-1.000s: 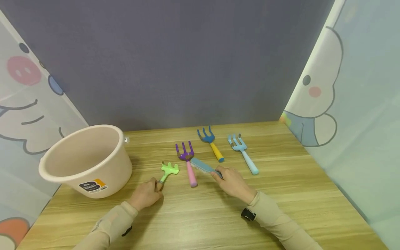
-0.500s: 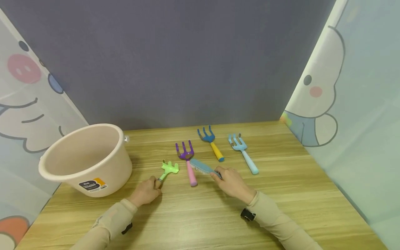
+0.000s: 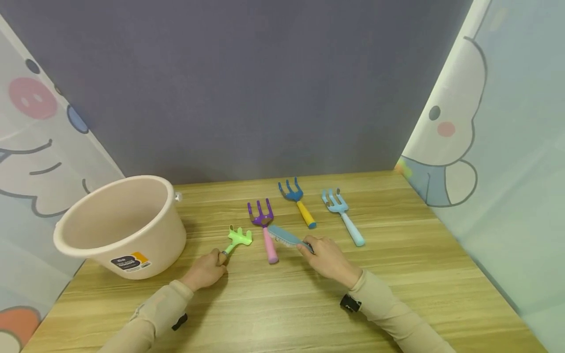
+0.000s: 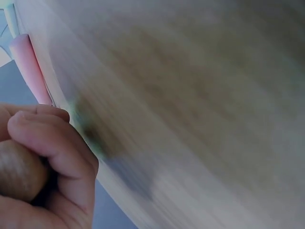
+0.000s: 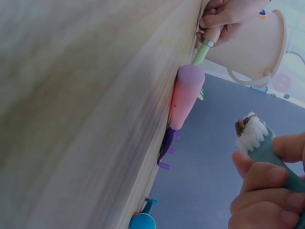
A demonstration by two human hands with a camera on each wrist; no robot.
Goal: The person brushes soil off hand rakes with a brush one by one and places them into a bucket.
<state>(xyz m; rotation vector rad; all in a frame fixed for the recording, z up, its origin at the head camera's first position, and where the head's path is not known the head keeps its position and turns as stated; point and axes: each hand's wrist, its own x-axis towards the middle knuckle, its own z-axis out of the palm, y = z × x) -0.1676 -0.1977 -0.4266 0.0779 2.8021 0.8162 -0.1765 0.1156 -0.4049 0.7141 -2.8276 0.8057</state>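
Note:
On the wooden table (image 3: 287, 314) my left hand (image 3: 204, 272) grips the wooden handle of a small green rake (image 3: 238, 239), whose head lies flat toward the bucket side. My right hand (image 3: 327, 259) holds a blue-grey scrubbing brush (image 3: 284, 236) by its handle, the bristled head pointing left and reaching the pink handle of a purple fork (image 3: 264, 226). The right wrist view shows the brush (image 5: 259, 140) with white bristles in my fingers (image 5: 259, 191), the pink handle (image 5: 185, 98) and the left hand (image 5: 228, 16) on the rake. The left wrist view is blurred; curled fingers (image 4: 45, 143) show.
A large beige bucket (image 3: 121, 226) stands at the table's left. Behind the brush lie a dark blue fork with yellow handle (image 3: 297, 201) and a light blue fork (image 3: 344, 215). Cartoon-printed curtains close both sides, a grey wall the back.

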